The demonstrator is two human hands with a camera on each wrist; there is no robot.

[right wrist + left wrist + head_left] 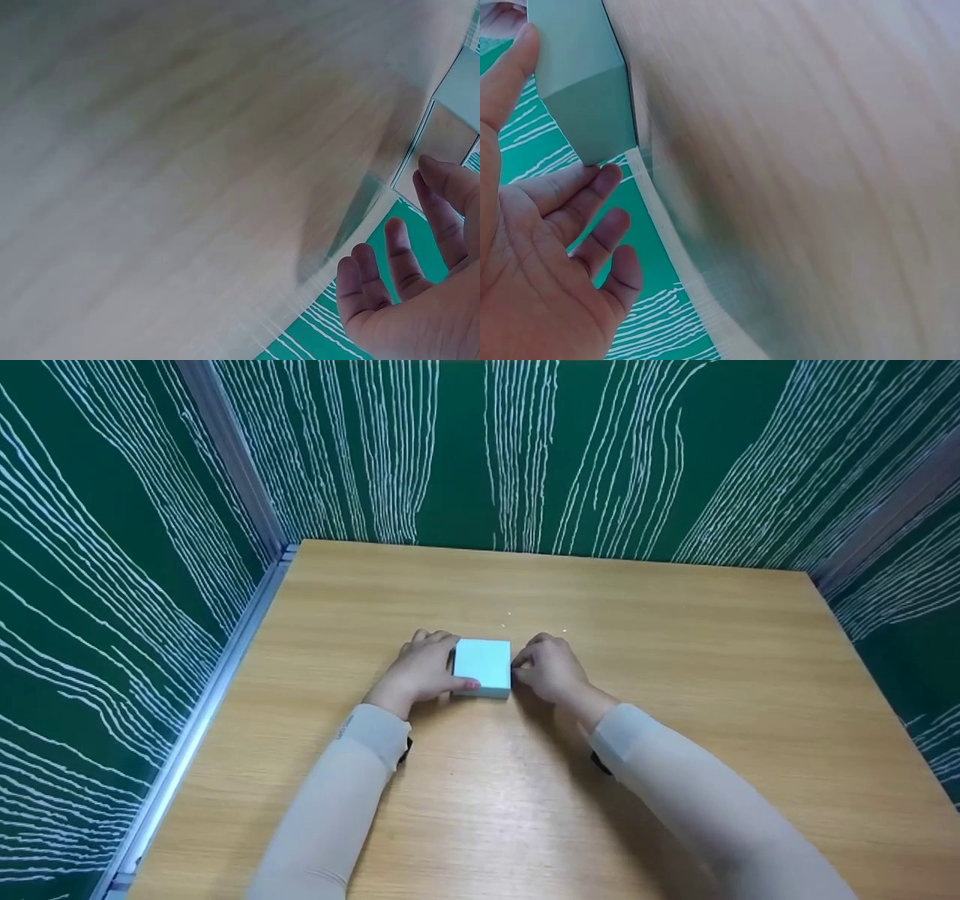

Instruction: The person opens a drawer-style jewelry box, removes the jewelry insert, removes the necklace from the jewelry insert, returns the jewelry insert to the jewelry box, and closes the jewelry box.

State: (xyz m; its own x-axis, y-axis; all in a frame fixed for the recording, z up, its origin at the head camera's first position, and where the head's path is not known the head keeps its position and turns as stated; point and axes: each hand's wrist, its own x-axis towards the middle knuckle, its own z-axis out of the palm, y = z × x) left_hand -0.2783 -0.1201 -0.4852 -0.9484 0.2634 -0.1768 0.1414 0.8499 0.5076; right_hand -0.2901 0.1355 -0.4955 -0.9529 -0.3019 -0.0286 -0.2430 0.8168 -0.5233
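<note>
A small pale mint-green square box [481, 664] lies on the wooden table. My left hand [425, 666] holds its left side, with the thumb along the near edge and the fingers at the far left corner. In the left wrist view, the left hand [551, 247] has thumb and index finger against the box [592, 105], other fingers loosely bent. My right hand [553, 667] is at the box's right side. In the right wrist view, the right hand's [420, 277] thumb and index tips meet by a brownish, dark-edged end panel [442, 139]; its other fingers curve loosely.
The wooden table [300, 810] extends around the box. Several tiny pale specks [510, 613] lie just beyond it. Green walls with white wavy lines [465, 457] stand behind and at both sides. A metal rail [202, 712] runs along the left edge.
</note>
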